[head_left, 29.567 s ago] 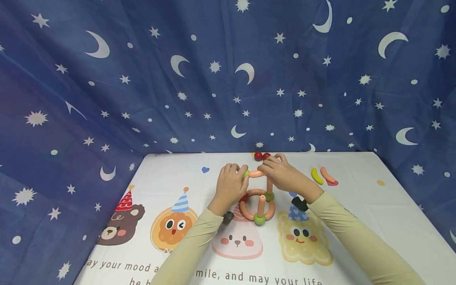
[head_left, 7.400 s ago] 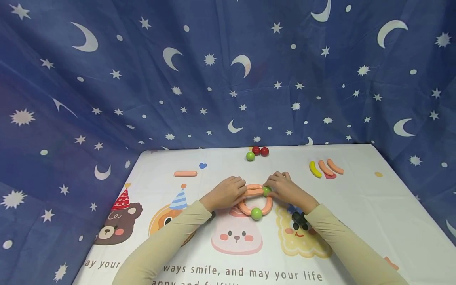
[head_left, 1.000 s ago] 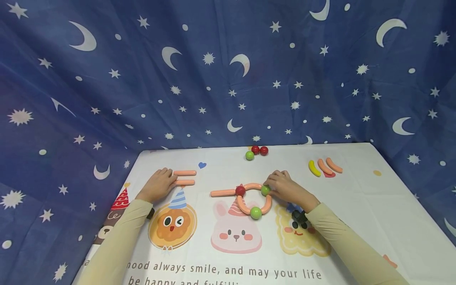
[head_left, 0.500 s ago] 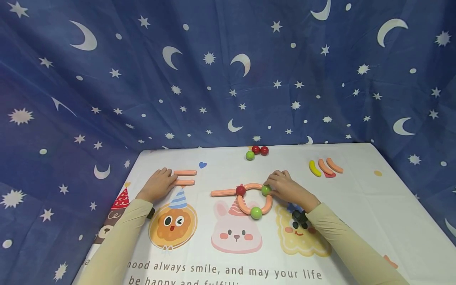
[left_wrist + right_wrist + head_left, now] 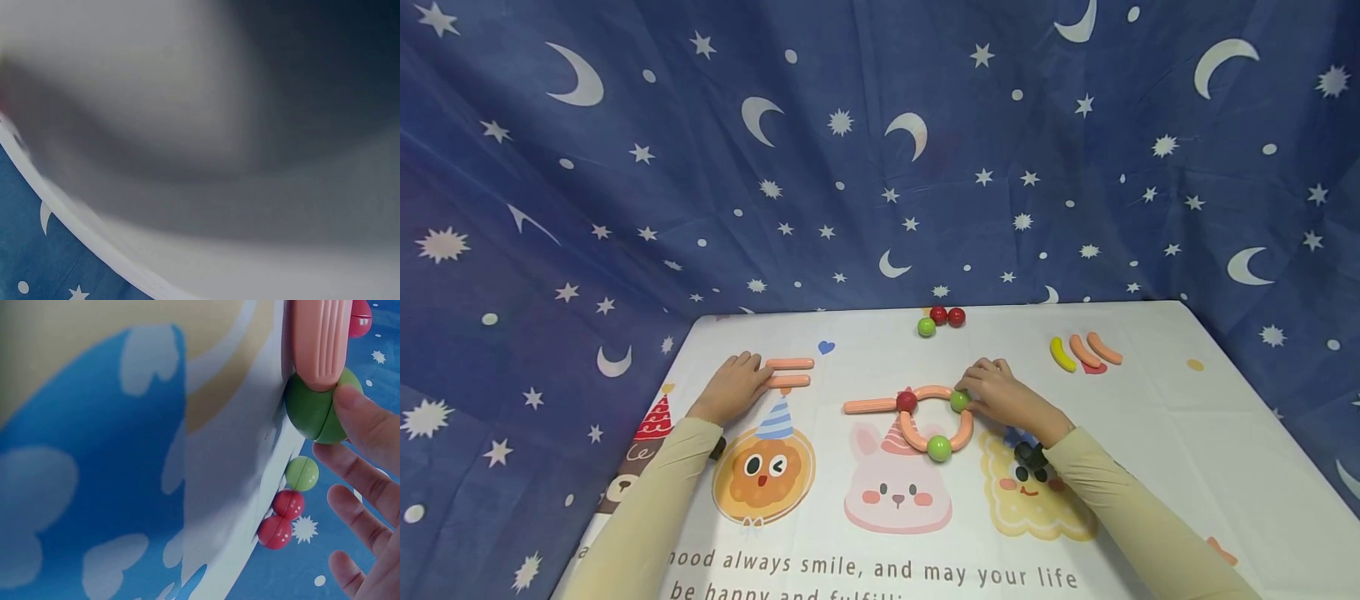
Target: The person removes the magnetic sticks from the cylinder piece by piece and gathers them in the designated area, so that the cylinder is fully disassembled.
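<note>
In the head view my left hand [image 5: 730, 392] pinches the left end of a straight pink toy rod [image 5: 792, 381], just nearer than a parallel straight rod [image 5: 792, 364]. My right hand [image 5: 1000, 398] holds a green ball [image 5: 959, 401] on a ring of curved pink rods [image 5: 934, 392]. In the right wrist view, the thumb presses this green ball [image 5: 315, 415] against the index finger, beside a ribbed pink rod [image 5: 320, 340]. The ring also bears a red ball [image 5: 906, 402] and a second green ball [image 5: 939, 449]. A straight rod [image 5: 870, 407] sticks out leftward from the red ball.
Two red balls [image 5: 956, 317] and a loose green ball [image 5: 927, 327] lie at the back edge. A yellow curved piece [image 5: 1062, 355] and two pink curved rods [image 5: 1103, 348] lie back right. A blue star-patterned curtain [image 5: 820, 208] closes the back and sides. The left wrist view is blurred.
Since the 7.4-second-old frame, my left hand has left the ring for the rods at left, where a second rod now lies; just now it shifts slightly back. My right hand stays put.
</note>
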Available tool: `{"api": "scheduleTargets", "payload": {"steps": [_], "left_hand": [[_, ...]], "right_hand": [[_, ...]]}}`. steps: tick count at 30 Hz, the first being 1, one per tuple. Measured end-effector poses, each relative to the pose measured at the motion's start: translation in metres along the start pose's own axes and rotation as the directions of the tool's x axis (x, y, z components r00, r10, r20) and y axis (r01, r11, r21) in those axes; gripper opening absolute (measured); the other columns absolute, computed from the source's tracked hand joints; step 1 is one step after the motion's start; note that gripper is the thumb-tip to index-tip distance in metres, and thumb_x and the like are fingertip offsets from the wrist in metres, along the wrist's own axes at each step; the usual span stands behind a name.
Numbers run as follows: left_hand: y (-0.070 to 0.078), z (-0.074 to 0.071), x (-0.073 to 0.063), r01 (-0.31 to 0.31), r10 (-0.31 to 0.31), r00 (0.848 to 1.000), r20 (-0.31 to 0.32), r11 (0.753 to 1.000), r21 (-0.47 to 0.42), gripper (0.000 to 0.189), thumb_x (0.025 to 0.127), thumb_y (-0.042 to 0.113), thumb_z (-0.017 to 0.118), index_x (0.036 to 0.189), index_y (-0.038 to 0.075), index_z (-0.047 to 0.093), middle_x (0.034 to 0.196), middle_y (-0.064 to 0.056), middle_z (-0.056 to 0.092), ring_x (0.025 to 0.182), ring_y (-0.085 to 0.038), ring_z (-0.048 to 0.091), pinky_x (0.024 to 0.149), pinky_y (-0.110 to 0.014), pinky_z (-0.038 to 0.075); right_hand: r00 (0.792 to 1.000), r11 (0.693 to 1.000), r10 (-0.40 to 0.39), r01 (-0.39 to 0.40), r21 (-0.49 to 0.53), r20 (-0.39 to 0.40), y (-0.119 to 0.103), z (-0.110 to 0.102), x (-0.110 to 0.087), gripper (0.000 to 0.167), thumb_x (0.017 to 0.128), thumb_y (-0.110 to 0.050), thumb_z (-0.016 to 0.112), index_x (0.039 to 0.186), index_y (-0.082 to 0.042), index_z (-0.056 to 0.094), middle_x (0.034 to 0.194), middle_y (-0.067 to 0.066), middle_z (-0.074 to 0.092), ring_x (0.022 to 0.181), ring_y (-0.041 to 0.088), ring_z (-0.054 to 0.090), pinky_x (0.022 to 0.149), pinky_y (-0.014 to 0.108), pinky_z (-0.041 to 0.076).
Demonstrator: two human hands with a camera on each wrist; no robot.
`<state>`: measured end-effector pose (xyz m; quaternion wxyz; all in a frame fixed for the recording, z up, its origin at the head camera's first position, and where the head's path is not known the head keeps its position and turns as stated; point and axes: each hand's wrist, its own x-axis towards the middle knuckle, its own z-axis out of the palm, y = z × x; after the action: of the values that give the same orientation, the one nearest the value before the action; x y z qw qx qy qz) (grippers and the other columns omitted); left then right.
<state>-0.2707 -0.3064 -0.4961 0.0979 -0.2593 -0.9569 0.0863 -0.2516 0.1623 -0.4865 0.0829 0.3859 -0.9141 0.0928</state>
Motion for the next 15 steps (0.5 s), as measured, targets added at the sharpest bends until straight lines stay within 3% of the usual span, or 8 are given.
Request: {"api": "scheduleTargets", "payload": {"steps": [5, 15], "left_hand": [[-0.0005, 0.0005, -0.0002, 0.002, -0.002, 1.000, 0.009, 1.000, 0.003, 0.026, 0.090, 0.027, 0.062, 0.112, 0.013, 0.060, 0.090, -0.010, 0.056, 0.086, -0.025, 0.051, 0.084, -0.042, 0.044], [0.0011, 0.0001, 0.0027, 0.030, -0.031, 1.000, -0.006, 0.996, -0.079, 0.034, 0.086, 0.030, 0.064, 0.114, 0.011, 0.059, 0.089, -0.008, 0.054, 0.086, -0.024, 0.049, 0.087, -0.044, 0.043]], "right_hand": [[1.000, 1.000, -0.004, 0.004, 0.007, -0.008, 0.0004, 0.0006, -0.0005, 0.025, 0.077, -0.021, 0.075, 0.100, -0.015, 0.069, 0.098, 0.000, 0.065, 0.100, 0.020, 0.052, 0.084, 0.043, 0.037], [1.000, 1.000, -0.015, 0.015, 0.000, -0.008, 0.0027, 0.0000, -0.0003, 0.030, 0.076, -0.024, 0.076, 0.103, -0.013, 0.068, 0.098, 0.002, 0.065, 0.100, 0.022, 0.053, 0.082, 0.044, 0.037]]}}
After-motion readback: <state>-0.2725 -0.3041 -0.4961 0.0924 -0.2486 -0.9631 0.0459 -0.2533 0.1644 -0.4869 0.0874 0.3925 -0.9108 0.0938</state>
